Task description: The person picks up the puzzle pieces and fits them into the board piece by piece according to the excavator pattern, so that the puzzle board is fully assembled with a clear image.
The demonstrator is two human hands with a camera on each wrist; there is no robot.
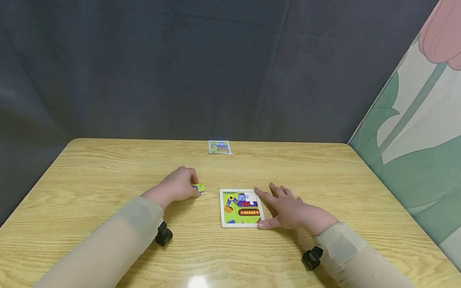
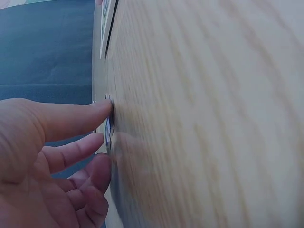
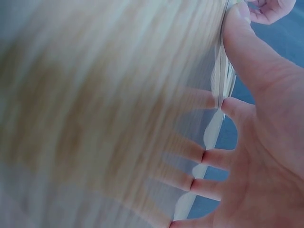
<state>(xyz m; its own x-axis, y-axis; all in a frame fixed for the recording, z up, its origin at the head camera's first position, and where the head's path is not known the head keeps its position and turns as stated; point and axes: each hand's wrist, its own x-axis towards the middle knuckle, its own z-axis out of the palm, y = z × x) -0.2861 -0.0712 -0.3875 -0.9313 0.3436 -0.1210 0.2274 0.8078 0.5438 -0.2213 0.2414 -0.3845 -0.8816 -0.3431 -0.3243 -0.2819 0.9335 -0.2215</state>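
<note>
My left hand (image 1: pixel 178 185) pinches a small green and yellow jigsaw piece (image 1: pixel 199 188) low over the table, left of a puzzle board. In the left wrist view, the thumb and fingers of that hand (image 2: pixel 57 152) are at the thin piece (image 2: pixel 109 128), which is seen edge-on at the tabletop. The white-rimmed puzzle board (image 1: pixel 242 226) shows a blue and orange excavator on green, with a pale patch at its upper right. My right hand (image 1: pixel 293 209) rests with spread fingers at the board's right side, thumb and index finger touching its rim.
A small picture card (image 1: pixel 219 147) with a similar excavator lies at the back of the wooden table (image 1: pixel 106 182). A dark curtain (image 1: pixel 166 67) hangs behind the table's far edge. Along the right side stands a flower-patterned panel (image 1: pixel 441 157).
</note>
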